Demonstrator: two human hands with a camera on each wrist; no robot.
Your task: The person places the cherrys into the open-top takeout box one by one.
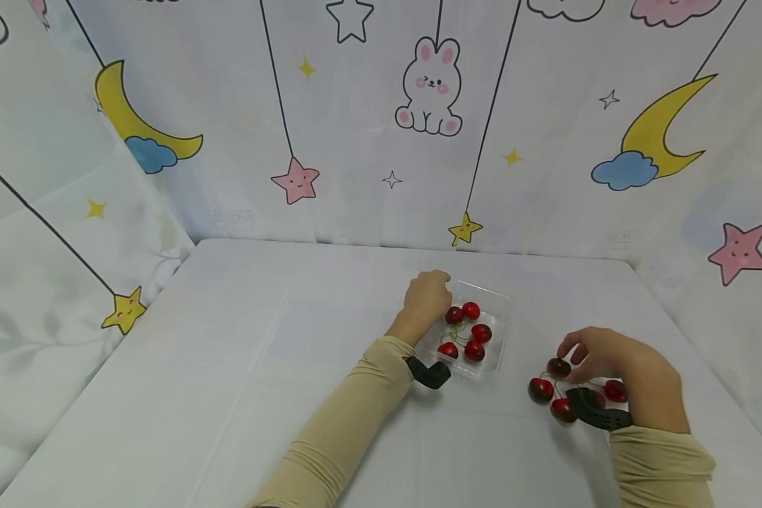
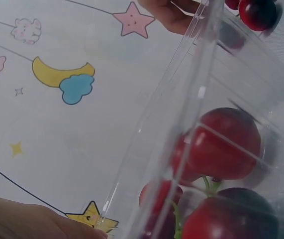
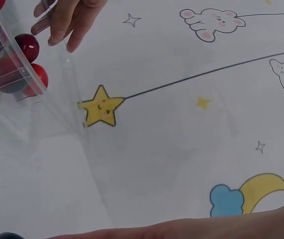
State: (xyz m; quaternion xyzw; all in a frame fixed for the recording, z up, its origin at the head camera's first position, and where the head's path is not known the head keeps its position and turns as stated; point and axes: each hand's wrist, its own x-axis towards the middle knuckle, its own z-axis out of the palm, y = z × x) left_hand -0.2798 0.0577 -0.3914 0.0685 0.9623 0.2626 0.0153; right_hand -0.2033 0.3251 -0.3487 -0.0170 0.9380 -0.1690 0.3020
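A clear plastic box [image 1: 504,339] with several dark red cherries [image 1: 474,351] inside stands on the white table. At its far left side, my left hand [image 1: 427,296] holds the rim with curled fingers; the same hand [image 3: 77,20] shows at the top of the right wrist view. To the right of the box lies a loose group of cherries [image 1: 541,390] with green stems. Over them, my right hand [image 1: 603,356] has thumb and forefinger about a dark cherry [image 1: 559,367]. In the left wrist view the right hand [image 2: 169,15] appears beyond the box wall, its fingertips partly hidden.
Black wrist mounts [image 1: 428,372] sit below both hands, the right one covering part of the loose cherries. White cloth walls [image 1: 355,106] with printed moons, stars and a rabbit enclose the back and sides of the table [image 1: 228,395].
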